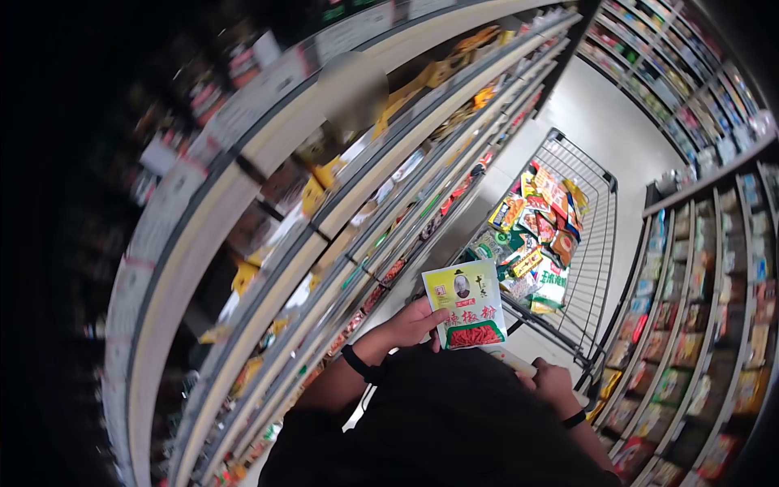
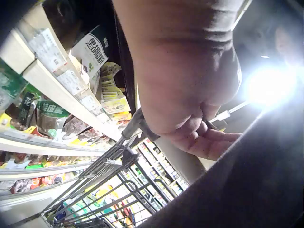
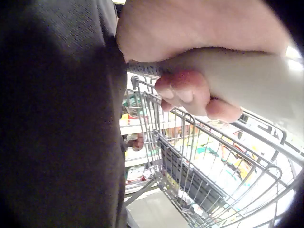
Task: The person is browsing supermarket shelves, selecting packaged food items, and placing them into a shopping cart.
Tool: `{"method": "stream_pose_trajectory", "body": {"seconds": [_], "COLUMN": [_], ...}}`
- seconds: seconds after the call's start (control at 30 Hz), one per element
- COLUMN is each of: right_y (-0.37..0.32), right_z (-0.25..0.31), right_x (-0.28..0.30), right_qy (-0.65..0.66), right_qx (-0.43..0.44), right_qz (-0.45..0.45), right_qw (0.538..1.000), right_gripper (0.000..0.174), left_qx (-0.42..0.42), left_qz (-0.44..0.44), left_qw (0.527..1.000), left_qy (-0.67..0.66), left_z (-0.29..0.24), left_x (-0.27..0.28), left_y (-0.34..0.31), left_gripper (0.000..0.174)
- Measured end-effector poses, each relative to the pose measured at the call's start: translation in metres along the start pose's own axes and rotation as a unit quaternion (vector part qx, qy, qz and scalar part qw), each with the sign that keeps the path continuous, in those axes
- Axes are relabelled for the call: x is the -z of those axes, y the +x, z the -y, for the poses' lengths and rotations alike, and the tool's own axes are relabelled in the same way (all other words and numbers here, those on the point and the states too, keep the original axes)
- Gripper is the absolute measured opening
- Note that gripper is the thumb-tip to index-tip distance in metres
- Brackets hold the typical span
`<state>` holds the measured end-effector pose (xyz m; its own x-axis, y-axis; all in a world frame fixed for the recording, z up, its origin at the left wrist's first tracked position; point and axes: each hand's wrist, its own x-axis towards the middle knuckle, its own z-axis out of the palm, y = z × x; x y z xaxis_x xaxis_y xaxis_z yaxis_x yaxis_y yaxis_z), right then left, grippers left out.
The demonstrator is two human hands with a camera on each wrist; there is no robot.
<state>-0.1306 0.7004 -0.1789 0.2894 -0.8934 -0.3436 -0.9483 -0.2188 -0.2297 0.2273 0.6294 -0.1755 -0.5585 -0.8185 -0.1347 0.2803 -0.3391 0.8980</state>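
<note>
In the head view my left hand (image 1: 415,323) pinches a white and yellow packet of chili powder (image 1: 469,312) by its left edge, thumb across its front. The packet's face, with a portrait and a picture of red chilies, is turned up toward me. In the left wrist view the left hand (image 2: 185,85) shows curled fingers, and the packet is hidden. My right hand (image 1: 556,385) grips the handle of a shopping cart. The right wrist view shows its fingertips (image 3: 187,90) wrapped round the thick pale handle (image 3: 237,71).
Ahead stands the wire cart (image 1: 596,243), with a heap of colourful snack packets (image 1: 540,235) inside. Shelves (image 1: 324,219) of bagged goods run close along the left. More shelving (image 1: 690,325) lines the right, and pale floor (image 1: 604,105) stretches beyond the cart.
</note>
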Motion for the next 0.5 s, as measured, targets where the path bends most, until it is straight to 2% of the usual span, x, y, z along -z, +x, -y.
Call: {"method": "stream_pose_trajectory", "body": {"seconds": [0.07, 0.1, 0.23, 0.3, 0.5], "right_y": [0.004, 0.008, 0.030, 0.045, 0.086], "right_z": [0.003, 0.004, 0.006, 0.007, 0.007], "right_x": [-0.006, -0.007, -0.003, 0.007, 0.040], "right_qy": [-0.007, -0.002, -0.003, -0.002, 0.039], "right_qx": [-0.020, -0.032, -0.058, -0.072, -0.081], "right_qz": [-0.050, -0.062, -0.086, -0.067, -0.055], "right_qw": [0.999, 0.998, 0.995, 0.995, 0.995], "right_gripper": [0.063, 0.066, 0.074, 0.077, 0.077], "left_qx": [-0.001, -0.002, 0.008, 0.014, -0.023], "left_qz": [0.011, 0.003, -0.028, -0.048, -0.243], "left_qw": [1.000, 1.000, 1.000, 0.999, 0.968], "left_qy": [-0.015, -0.011, -0.001, 0.002, 0.057], "left_z": [0.004, 0.001, -0.003, -0.008, -0.050], "left_x": [0.008, 0.012, 0.030, 0.042, 0.077], "left_y": [0.003, 0.007, 0.028, 0.040, 0.058], "left_gripper": [0.029, 0.030, 0.033, 0.032, 0.020]}}
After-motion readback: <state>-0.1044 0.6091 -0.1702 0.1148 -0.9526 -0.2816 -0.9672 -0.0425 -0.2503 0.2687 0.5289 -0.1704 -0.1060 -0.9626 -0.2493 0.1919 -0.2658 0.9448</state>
